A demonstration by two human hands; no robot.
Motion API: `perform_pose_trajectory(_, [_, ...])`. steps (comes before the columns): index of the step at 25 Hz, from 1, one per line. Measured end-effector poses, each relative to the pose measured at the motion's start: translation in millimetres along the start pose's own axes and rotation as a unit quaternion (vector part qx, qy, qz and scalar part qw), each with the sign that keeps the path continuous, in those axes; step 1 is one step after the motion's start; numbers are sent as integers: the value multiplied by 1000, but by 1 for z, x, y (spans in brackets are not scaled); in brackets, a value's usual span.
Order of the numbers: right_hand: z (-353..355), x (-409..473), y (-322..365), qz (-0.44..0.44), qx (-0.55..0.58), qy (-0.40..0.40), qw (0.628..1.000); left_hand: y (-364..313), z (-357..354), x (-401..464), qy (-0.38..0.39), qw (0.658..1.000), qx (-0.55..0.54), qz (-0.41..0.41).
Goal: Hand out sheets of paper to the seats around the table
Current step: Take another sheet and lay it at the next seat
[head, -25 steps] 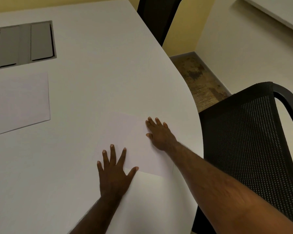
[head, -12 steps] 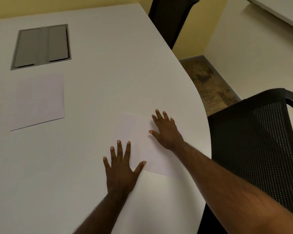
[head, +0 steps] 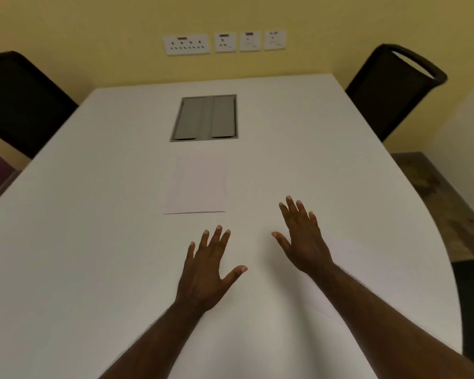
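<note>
Head view: empty, spread hands (head: 255, 255) above table (head: 93, 242).

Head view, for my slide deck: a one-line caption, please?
Both hands open above a white table, a sheet of paper lying ahead.

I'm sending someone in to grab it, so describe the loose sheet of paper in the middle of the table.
On the white table, find the grey hatch set into its centre. The sheet of paper lies flat just on the near side of it, ahead of both open hands, pale against the tabletop.

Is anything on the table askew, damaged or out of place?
Nothing stands out. One sheet lies flat and square below the hatch; both hands are open and hold nothing.
</note>
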State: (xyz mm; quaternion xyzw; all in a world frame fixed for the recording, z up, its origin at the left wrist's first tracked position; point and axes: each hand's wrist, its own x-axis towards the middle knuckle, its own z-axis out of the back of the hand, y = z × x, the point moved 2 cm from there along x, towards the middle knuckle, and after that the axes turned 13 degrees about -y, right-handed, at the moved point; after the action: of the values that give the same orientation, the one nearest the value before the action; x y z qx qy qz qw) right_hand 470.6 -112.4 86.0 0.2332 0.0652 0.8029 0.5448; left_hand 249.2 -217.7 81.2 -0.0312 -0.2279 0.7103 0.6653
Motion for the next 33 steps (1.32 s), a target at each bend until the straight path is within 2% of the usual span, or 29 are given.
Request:
perform_pose_trajectory(6, [-52,32,103,-13,26,-14,999,99,51,32,-36,999,-11,12])
perform_pose_trajectory(13, [-108,88,163,-48,42,-66,996,182,59,89,-39,999,-32,7])
perform_pose_trajectory(19, [-152,152,145,-107,19,-64,992,224,30,174,-28,998,-61,15])
perform_pose_trajectory(23, [-181,197,125,-113,-5,-28,993,250,-4,228,-10,998,-56,27])
perform_pose_trajectory(29, [-229,229,105,-141,14,32,989,280,-64,260,95,995,-5,20])
perform_pose_trajectory(33, [-240,236,100,-171,61,-35,983,286,-88,259,96,995,5,2])
